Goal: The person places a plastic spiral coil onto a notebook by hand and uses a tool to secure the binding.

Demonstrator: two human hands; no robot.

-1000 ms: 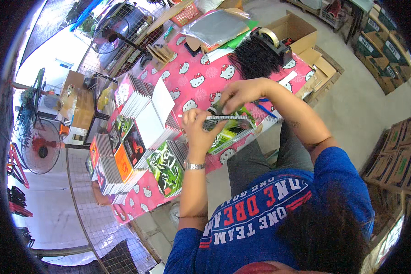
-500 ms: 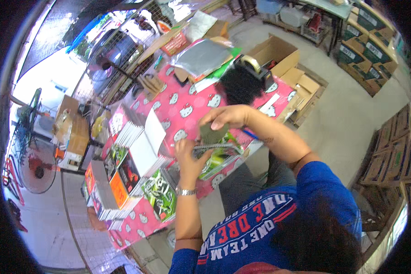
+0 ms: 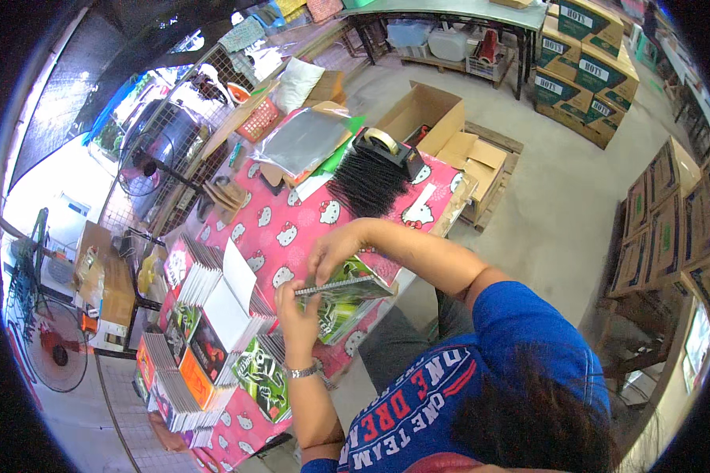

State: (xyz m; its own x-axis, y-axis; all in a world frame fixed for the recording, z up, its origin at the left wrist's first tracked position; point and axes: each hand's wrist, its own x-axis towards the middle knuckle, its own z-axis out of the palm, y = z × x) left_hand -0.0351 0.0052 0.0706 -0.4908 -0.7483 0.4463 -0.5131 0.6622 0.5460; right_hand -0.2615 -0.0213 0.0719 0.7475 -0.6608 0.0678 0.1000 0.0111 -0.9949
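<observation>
The bench (image 3: 292, 229), draped in a pink cartoon-cat cloth, carries most of the work. Along its left end stand fanned stacks of bound notebooks (image 3: 205, 331) with white, orange and green covers, which I judge to be finished ones, and they are many. At the far end lies a heap of black binding combs (image 3: 367, 183) with a tape dispenser (image 3: 386, 143) just beside it and a bundle of clear plastic sheets (image 3: 300, 140) near that; the size of the heap suggests plenty of binding is left. An open cardboard box (image 3: 426, 118) stands on the floor beyond the bench.

Above the near edge of the bench, between the hands, is a green-covered notebook (image 3: 343, 293), held up with its spiral edge toward the person. The left hand (image 3: 296, 311) has its fingers closed on the notebook's left corner. The right hand (image 3: 335, 246) curls over the top edge, fingers pinching at the spine, so this one looks partway through binding
</observation>
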